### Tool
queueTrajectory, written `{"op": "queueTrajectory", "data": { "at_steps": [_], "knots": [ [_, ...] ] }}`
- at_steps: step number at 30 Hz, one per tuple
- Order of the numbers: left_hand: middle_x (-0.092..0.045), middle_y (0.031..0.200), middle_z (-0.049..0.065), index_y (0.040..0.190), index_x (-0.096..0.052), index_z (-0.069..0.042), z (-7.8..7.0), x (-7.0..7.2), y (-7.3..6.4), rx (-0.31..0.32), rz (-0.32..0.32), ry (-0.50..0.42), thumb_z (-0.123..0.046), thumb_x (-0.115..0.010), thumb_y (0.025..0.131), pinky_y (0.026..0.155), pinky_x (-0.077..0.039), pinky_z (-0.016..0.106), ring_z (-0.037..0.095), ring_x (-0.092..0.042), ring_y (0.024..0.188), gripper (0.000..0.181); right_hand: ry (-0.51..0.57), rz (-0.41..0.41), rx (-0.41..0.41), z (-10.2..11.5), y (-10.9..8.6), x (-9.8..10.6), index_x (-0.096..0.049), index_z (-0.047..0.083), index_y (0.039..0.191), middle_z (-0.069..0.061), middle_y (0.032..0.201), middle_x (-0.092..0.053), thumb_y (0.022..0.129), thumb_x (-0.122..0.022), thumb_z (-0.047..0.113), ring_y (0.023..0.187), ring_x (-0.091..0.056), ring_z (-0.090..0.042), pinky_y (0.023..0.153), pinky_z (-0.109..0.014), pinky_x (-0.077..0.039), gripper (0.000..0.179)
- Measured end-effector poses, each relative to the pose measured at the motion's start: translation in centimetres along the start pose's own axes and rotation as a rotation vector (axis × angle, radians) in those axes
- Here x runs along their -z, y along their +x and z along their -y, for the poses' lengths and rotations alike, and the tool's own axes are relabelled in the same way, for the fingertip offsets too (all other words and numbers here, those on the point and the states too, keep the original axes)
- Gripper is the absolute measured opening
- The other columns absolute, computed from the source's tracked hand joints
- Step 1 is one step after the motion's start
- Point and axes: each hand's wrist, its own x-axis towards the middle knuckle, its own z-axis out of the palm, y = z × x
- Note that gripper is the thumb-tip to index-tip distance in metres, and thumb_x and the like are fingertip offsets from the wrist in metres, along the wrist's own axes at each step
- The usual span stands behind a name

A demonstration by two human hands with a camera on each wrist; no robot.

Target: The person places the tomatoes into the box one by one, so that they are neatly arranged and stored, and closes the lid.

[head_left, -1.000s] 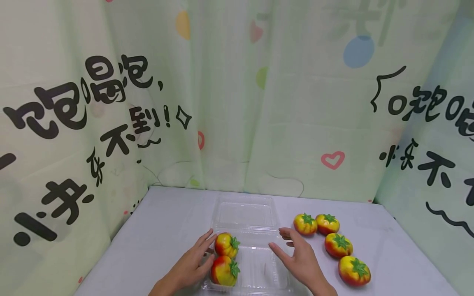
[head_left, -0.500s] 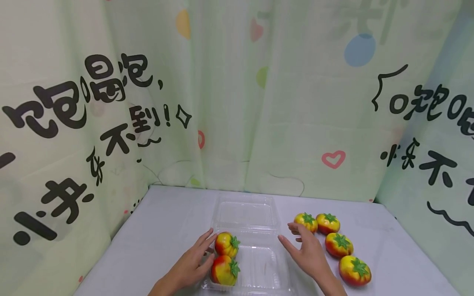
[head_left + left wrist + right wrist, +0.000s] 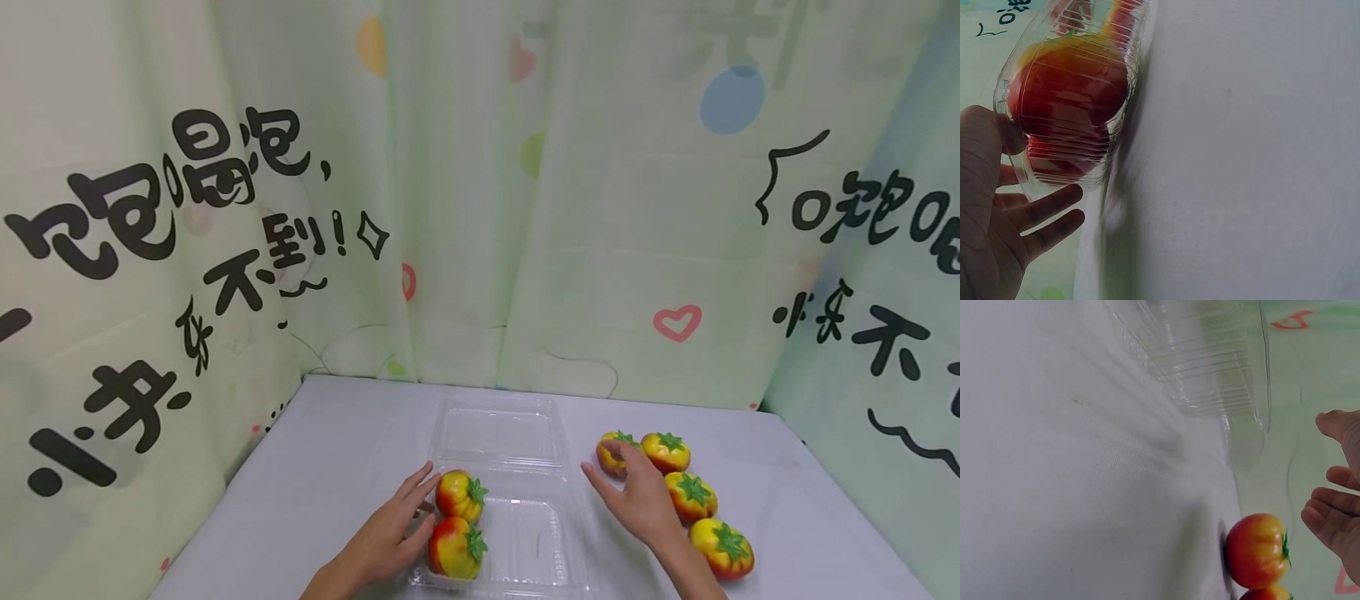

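A clear plastic clamshell box (image 3: 522, 542) lies open, its lid (image 3: 497, 433) folded back toward the curtain. Two red-and-yellow tomato-like fruits with green leafy tops sit along its left side, a rear one (image 3: 453, 493) and a front one (image 3: 452, 550). My left hand (image 3: 386, 533) rests at the box's left edge, its fingers mostly straight and spread; in the left wrist view its thumb (image 3: 1013, 139) lies at the rim. Over to the right, my right hand (image 3: 641, 496) has its fingers extended, nothing in its grasp. It partly covers the rear-left loose fruit (image 3: 609, 458).
Three more loose fruits run down the right of the white table (image 3: 352, 433): a back one (image 3: 665, 454), a middle one (image 3: 693, 498) and a front one (image 3: 722, 548). A pale green printed curtain (image 3: 465, 208) surrounds the table on the back and sides.
My right hand has moved right, from over the box's right edge to the rear-left loose fruit. My left hand, the box and the fruits stay where they were.
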Motion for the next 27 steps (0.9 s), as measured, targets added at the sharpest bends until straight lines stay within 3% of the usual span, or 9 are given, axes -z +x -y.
{"op": "queueTrajectory", "data": {
  "at_steps": [13, 27],
  "knots": [
    [-0.029, 0.165, 0.017, 0.157, -0.039, -0.008, -0.1, 0.0, 0.0, -0.014, -0.004, -0.005, -0.024, -0.055, 0.105, 0.095, -0.058, 0.041, 0.019, -0.066, 0.113, 0.057, 0.024, -0.028, -0.001, -1.4, 1.2, 0.0, -0.054, -0.003, 0.135, -0.024, 0.132, -0.060, 0.095, -0.073, 0.029, 0.116, -0.058, -0.037, 0.099, -0.055, -0.054, 0.055],
    [-0.028, 0.166, 0.016, 0.158, -0.038, -0.008, -0.1, -0.1, 0.1, 0.018, 0.005, 0.000, -0.026, -0.054, 0.105, 0.093, -0.059, 0.038, 0.018, -0.065, 0.114, 0.058, 0.011, -0.086, 0.074, -3.1, 2.0, -0.4, -0.054, -0.007, 0.133, -0.028, 0.131, -0.059, 0.092, -0.076, 0.020, 0.117, -0.057, -0.042, 0.101, -0.059, -0.050, 0.053]
  ]
}}
